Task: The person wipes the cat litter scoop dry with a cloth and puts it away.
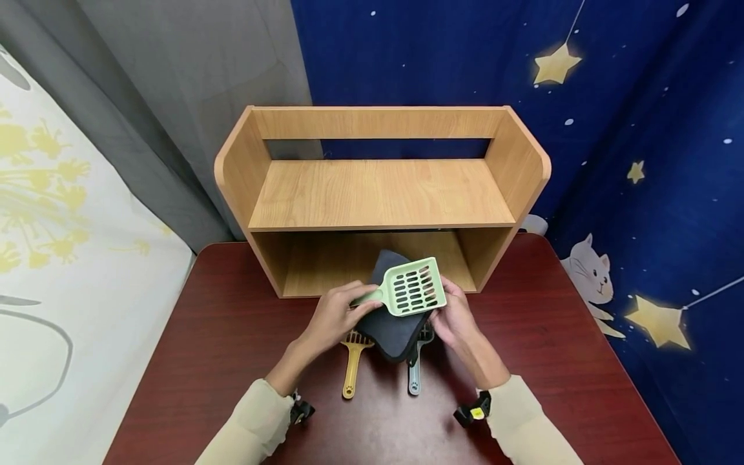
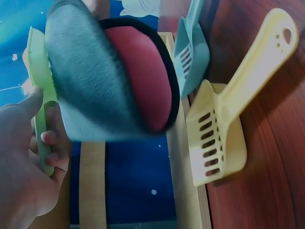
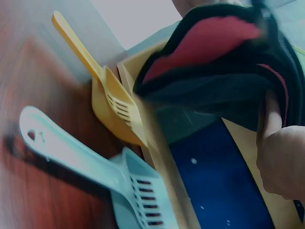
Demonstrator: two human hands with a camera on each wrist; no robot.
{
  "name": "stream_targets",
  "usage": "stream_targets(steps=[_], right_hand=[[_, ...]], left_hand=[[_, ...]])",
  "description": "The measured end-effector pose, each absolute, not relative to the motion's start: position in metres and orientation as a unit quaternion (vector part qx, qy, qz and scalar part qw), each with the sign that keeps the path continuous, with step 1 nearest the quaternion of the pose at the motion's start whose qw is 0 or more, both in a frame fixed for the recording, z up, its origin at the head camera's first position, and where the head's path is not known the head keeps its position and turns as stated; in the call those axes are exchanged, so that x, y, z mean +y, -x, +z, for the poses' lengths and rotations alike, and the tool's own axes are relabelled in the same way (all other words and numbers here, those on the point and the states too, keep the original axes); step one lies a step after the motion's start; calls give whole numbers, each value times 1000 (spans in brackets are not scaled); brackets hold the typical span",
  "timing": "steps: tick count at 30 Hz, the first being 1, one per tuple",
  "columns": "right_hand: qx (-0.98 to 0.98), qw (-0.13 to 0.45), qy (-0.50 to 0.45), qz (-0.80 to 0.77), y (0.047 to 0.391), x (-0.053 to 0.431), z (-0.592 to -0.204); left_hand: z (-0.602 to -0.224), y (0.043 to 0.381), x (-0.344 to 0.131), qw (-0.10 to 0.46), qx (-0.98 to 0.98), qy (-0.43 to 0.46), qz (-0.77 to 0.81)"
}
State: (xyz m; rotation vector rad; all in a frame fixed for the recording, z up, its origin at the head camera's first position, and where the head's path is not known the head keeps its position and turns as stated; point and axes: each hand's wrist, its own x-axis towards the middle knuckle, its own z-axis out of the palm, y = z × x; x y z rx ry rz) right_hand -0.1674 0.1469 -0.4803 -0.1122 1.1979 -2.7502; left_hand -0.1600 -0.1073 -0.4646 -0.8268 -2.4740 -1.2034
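Before the bookshelf (image 1: 378, 194), left grip (image 1: 341, 311) aptly pinches the likely light, stiff litter scoop (image 1: 426, 307) by its handle (image 1: 374, 296); right grip (image 1: 456, 316) holds a soft-looking pouch (image 1: 391, 329).

1 green scoop (image 2: 42, 71) in left grip (image 2: 23, 162)

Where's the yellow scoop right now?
In the head view, the yellow scoop lies on the table, left of the grey-blue scoop, near the left hand.

The pouch (image 1: 383, 336) is above two scoops (image 1: 351, 371) lying on the table (image 1: 227, 361) before the shelf (image 1: 378, 194).
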Motion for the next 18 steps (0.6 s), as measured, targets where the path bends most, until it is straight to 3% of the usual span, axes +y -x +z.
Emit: stream_targets(steps=[18], right_hand=[[504, 40, 130, -853, 163, 222, -439]], left_hand=[[-471, 157, -138, 125, -894, 269, -337]])
